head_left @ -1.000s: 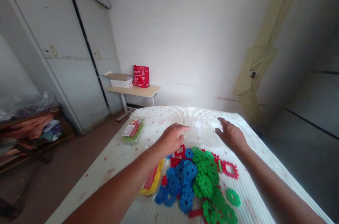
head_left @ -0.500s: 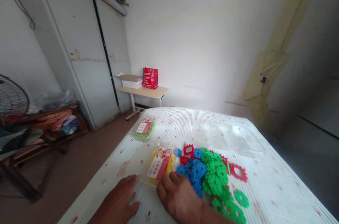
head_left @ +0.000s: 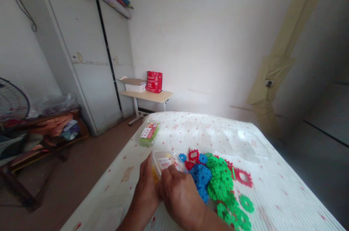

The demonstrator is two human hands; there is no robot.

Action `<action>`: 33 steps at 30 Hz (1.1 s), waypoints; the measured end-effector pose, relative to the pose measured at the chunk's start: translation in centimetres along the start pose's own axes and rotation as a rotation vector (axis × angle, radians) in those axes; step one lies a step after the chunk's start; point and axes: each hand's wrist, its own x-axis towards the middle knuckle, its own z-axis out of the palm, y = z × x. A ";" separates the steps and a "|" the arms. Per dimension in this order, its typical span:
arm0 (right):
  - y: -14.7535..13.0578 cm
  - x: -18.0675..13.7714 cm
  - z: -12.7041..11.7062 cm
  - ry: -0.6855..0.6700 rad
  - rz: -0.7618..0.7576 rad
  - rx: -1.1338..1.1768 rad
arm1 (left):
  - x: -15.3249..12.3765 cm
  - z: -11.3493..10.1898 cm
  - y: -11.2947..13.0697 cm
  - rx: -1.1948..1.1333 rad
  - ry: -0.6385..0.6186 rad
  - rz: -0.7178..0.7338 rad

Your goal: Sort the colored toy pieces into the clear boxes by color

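A clear plastic container (head_left: 163, 162) with a red and white label and yellow pieces inside is tilted up off the table. My left hand (head_left: 147, 182) wraps its left side. My right hand (head_left: 180, 194) has its fingers curled over the near edge, covering part of the label. Just right of my right hand lie a pile of blue snowflake-shaped plastic discs (head_left: 202, 178) and a pile of green discs (head_left: 220, 180). Red square-holed pieces (head_left: 244, 177) stick out behind and beside them.
A second clear container (head_left: 149, 133) with green pieces stands at the table's far left. Clear empty trays (head_left: 234, 142) lie at the back right, and a see-through plastic piece (head_left: 110, 218) near the front left. A fan (head_left: 12, 100) stands left, off the table.
My left hand has moved right and closed on the container's side. The container has tipped up from lying flat, with my right hand still at its near edge.
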 end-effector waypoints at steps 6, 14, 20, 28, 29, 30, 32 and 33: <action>0.2 0.0 -1.6 -0.088 0.058 0.160 | -0.4 -0.6 -0.6 -0.103 -0.117 -0.041; 0.0 1.3 -2.3 -0.221 -0.248 -0.031 | -0.9 -1.0 -1.6 -0.123 -0.194 -0.064; -0.8 2.7 -3.1 -0.381 -0.289 -0.082 | -0.8 -1.2 -1.3 -0.087 -0.152 -0.061; 1.7 4.5 -4.9 -0.540 -0.307 0.136 | -1.1 -0.9 -1.6 -0.232 -0.208 -0.184; 1.8 4.5 -4.8 -0.524 -0.310 0.123 | -1.1 -0.9 -1.5 -0.234 -0.209 -0.190; 1.9 4.4 -4.6 -0.507 -0.307 0.101 | -1.1 -0.9 -1.5 -0.231 -0.208 -0.191; 1.7 4.1 -4.4 -0.493 -0.301 0.066 | -1.1 -0.9 -1.3 -0.213 -0.207 -0.178; 1.5 3.9 -4.4 -0.499 -0.296 0.057 | -1.1 -1.0 -1.1 -0.198 -0.206 -0.171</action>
